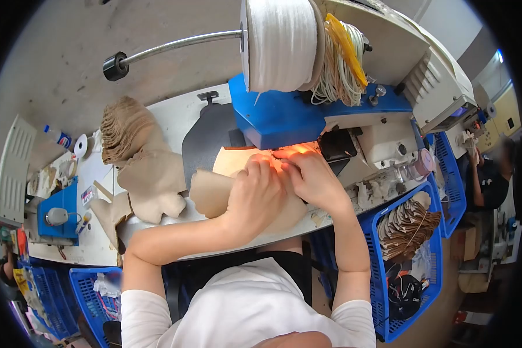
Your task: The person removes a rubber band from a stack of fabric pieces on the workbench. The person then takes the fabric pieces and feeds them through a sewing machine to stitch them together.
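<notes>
Under the blue head of a machine (278, 119), lit by an orange glow, lies a beige leather-like piece (206, 191). My left hand (256, 194) has its fingers bent and pressed together on this piece, close to the lit edge. Beside it, my right hand (316, 181) pinches the piece's edge between thumb and fingers near the light. The fingertips of both hands nearly meet. The exact working point beneath the machine head is hidden by the fingers and glare.
Left of the machine, stacked beige pieces (127, 130) and loose pieces (151, 180) lie on the white table (180, 238). A large white tape spool (284, 43) hangs above. A blue basket (380, 290) with more pieces stands at right. A person (493, 180) is at far right.
</notes>
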Action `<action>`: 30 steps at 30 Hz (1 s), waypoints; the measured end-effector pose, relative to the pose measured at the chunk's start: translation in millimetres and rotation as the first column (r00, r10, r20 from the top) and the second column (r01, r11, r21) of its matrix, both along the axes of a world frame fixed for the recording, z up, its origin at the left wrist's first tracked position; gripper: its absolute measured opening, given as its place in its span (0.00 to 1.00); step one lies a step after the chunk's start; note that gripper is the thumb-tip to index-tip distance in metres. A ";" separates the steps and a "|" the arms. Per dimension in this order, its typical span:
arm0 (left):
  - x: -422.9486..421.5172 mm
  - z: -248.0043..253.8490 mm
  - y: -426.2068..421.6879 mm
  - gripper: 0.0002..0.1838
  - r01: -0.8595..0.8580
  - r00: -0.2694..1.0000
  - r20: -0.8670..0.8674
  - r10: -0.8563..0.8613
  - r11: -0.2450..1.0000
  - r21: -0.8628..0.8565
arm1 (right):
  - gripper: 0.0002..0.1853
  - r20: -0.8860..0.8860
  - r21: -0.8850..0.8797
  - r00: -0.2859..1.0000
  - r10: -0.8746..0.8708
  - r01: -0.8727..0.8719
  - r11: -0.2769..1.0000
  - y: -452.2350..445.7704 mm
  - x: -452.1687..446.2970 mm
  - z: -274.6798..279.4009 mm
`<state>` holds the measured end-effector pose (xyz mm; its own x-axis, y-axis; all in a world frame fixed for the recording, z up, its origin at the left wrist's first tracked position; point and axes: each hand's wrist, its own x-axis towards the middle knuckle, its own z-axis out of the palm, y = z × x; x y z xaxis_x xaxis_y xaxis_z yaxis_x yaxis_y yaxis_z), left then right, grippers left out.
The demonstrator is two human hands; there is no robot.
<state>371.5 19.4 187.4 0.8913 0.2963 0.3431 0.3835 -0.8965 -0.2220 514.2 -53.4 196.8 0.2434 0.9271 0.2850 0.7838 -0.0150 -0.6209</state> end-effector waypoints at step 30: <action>-4.0 11.2 9.2 0.05 0.132 0.991 0.056 -0.121 0.948 -0.291 | 0.07 0.168 0.395 0.959 -0.227 0.146 0.907 7.2 -7.2 -22.2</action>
<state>367.4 28.6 198.6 0.9163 0.2743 0.2918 0.2655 -0.9616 0.0702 507.0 -46.2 174.7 0.2995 0.6850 0.6641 0.8999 0.0285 -0.4353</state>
